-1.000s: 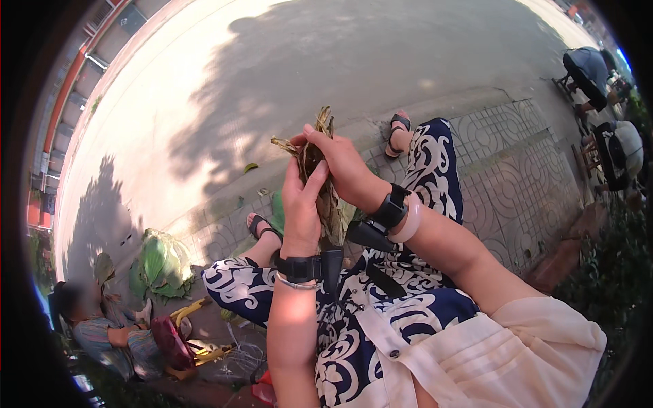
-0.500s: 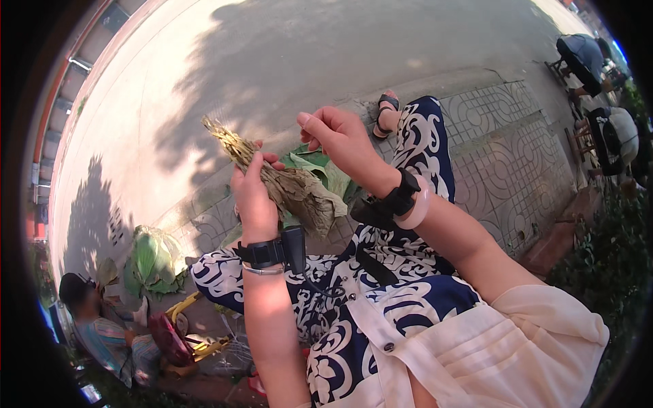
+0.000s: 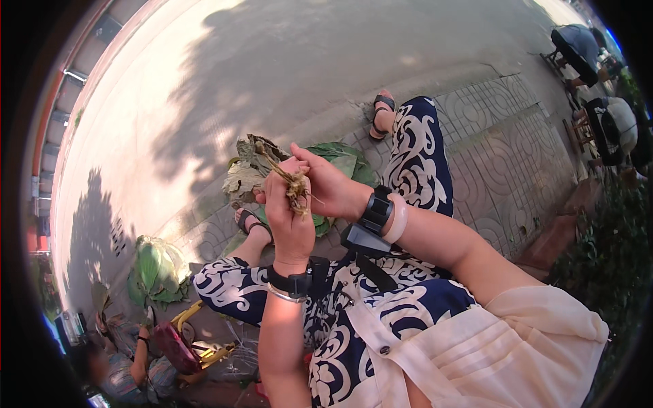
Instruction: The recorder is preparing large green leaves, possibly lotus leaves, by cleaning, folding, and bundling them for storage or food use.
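A bundle of dried, brownish leaves is in my left hand, whose fingers are wrapped around it. Its cut stem ends face back toward me, and the crumpled leafy end points away. My right hand presses against the bundle from the right, with its thumb raised along it; the stems and my left hand partly hide its fingers. Large green leaves lie on the ground just beyond and below my hands, between my feet.
Another heap of broad green leaves lies to the left. Near it are a maroon bag, a yellow frame and a seated person. Patterned paving stretches right, toward two people on stools and dark shrubs.
The bundle has turned over: its stems pointed away before and now face me. My right hand has come down from beside it onto the bundle. My left wrist has rotated.
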Demonstrator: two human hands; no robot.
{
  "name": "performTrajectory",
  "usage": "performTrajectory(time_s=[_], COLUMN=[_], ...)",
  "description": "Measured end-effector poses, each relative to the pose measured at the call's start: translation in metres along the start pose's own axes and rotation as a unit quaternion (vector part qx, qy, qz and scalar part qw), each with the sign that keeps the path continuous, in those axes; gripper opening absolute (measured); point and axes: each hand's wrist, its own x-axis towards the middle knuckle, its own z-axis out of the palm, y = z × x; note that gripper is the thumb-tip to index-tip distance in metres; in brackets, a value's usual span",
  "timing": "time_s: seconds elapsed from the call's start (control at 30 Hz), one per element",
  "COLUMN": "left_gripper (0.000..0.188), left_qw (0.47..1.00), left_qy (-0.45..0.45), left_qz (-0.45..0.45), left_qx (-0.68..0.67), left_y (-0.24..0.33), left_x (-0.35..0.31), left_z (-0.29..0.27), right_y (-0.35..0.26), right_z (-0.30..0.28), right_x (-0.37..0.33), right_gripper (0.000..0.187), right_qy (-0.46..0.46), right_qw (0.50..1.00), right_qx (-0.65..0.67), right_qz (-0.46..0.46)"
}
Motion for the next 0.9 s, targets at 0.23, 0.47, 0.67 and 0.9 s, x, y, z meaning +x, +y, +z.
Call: performTrajectory(time_s=[0.23, 0.47, 0.67, 0.9], left_gripper=[0.037, 0.038, 0.018, 0.015], left_qw=[0.985, 0.99, 0.973, 0.947], left_qy=[-0.089, -0.112, -0.069, -0.019], left_qz=[0.099, 0.033, -0.209, -0.279], left_qx=[0.105, 0.084, -0.068, -0.159], left_y=[0.011, 0.015, -0.015, -0.029], left_x=[-0.009, -0.022, -0.039, -0.038], left_z=[-0.001, -0.012, -0.026, -0.03], right_y=[-0.027, -0.039, -0.041, -0.07], right_z=[0.017, 0.01, 0.016, 0.037], right_x=[-0.012, -0.014, -0.014, -0.027], right_gripper=[0.032, 0.021, 0.019, 0.018], right_qy=[0.139, 0.234, 0.272, 0.28], right_qw=[0.99, 0.942, 0.885, 0.899], right_qx=[0.014, -0.233, -0.357, -0.3], right_qz=[0.003, -0.06, -0.124, -0.152])
